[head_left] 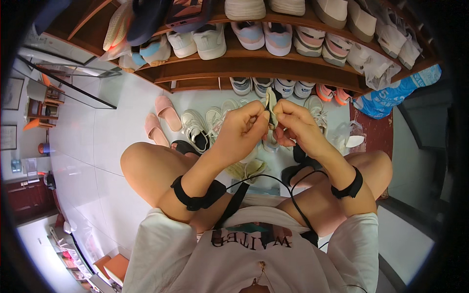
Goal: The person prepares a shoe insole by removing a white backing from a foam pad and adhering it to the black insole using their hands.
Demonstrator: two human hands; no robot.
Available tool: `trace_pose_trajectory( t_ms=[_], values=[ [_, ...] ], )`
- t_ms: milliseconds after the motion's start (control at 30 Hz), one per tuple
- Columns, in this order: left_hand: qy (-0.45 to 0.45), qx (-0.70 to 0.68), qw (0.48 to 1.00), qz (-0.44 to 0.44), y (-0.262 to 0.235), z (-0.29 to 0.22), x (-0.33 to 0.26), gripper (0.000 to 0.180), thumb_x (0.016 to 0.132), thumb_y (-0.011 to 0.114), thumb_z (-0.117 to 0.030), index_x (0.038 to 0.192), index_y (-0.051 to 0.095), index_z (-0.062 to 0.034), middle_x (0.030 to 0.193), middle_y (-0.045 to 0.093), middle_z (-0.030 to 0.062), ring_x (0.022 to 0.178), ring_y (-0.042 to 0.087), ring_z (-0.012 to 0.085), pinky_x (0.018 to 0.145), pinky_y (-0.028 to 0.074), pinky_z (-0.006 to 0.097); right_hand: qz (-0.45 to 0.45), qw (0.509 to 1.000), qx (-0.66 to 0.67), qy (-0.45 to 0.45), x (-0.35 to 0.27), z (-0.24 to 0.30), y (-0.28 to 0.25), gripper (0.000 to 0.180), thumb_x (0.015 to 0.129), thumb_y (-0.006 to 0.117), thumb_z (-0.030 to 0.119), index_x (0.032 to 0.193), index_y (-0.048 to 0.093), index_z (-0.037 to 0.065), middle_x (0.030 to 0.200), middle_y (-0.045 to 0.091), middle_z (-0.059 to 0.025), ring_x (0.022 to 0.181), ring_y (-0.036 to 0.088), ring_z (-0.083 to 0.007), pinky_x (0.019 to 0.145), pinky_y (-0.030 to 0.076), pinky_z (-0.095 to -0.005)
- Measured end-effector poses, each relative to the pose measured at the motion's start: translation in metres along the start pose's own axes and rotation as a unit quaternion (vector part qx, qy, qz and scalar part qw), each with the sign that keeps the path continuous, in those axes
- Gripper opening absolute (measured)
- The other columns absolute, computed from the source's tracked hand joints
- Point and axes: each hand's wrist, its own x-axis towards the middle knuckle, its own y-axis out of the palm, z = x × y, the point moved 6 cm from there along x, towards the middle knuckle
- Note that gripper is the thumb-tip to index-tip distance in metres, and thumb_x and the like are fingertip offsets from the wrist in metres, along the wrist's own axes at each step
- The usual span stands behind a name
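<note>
Between my two hands is a narrow, folded black and cream piece (271, 98), perhaps fabric or padding; its exact kind I cannot make out. My left hand (243, 128) pinches it from the left, thumb and fingers pressed together. From the other side, my right hand (300, 128) grips it too, its lower fingers curled. The fingers cover the lower part of the piece. Below and beyond the hands stand white sneakers, one with a dark inside (197, 131) left of my left hand and another with laces (316, 113) beyond my right wrist. A yellowish cloth-like thing (245, 170) lies between my feet.
A wooden shoe rack (195, 72) full of shoes spans the far side. Pink slippers (161, 117) lie on the tiled floor at left. A blue plastic bag (391, 100) rests at right beside the rack. Black cables (273, 178) loop between my strapped forearms.
</note>
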Motion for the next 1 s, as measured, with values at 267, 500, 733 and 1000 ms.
trace_pose_trajectory(
  t_ms=[267, 500, 733, 1000],
  values=[
    [0.033, 0.115, 0.993, 0.01, 0.005, -0.002, -0.001, 0.013, 0.084, 0.047, -0.004, 0.072, 0.044, -0.0008, 0.058, 0.046, -0.001, 0.052, 0.037, 0.0021, 0.044, 0.031, 0.019, -0.046, 0.987, -0.145, -0.045, 0.0, 0.004, -0.006, 0.023, 0.088, 0.048, 0.028, 0.08, 0.044, 0.007, 0.057, 0.044, 0.0018, 0.046, 0.041, -0.0054, 0.041, 0.031, -0.0176],
    [0.039, 0.216, 0.974, -0.057, 0.001, -0.004, -0.011, 0.014, 0.082, 0.047, -0.002, 0.069, 0.045, 0.0008, 0.055, 0.046, 0.0033, 0.05, 0.039, 0.0049, 0.044, 0.031, 0.021, -0.02, 0.957, -0.271, -0.097, 0.0, 0.018, 0.006, 0.013, 0.082, 0.05, 0.012, 0.077, 0.045, 0.002, 0.058, 0.052, -0.0075, 0.05, 0.05, -0.0149, 0.045, 0.037, -0.0274],
    [0.039, 0.156, 0.986, -0.049, 0.008, -0.01, -0.01, 0.019, 0.088, 0.043, -0.009, 0.071, 0.046, -0.002, 0.058, 0.052, 0.0015, 0.051, 0.045, 0.0049, 0.047, 0.036, 0.018, -0.027, 0.922, -0.303, -0.238, -0.007, 0.024, 0.009, 0.008, 0.081, 0.047, 0.001, 0.074, 0.041, 0.001, 0.059, 0.049, -0.0023, 0.049, 0.052, -0.0083, 0.043, 0.039, -0.0208],
    [-0.051, -0.065, 0.995, -0.053, 0.008, -0.012, -0.012, 0.017, 0.088, 0.043, -0.007, 0.072, 0.045, -0.0026, 0.059, 0.052, 0.0025, 0.053, 0.047, 0.0047, 0.048, 0.036, 0.017, -0.112, 0.971, -0.088, -0.192, -0.013, 0.014, 0.009, 0.008, 0.083, 0.042, 0.0, 0.075, 0.042, 0.003, 0.06, 0.048, 0.0003, 0.048, 0.047, -0.003, 0.042, 0.038, -0.0169]
  ],
)
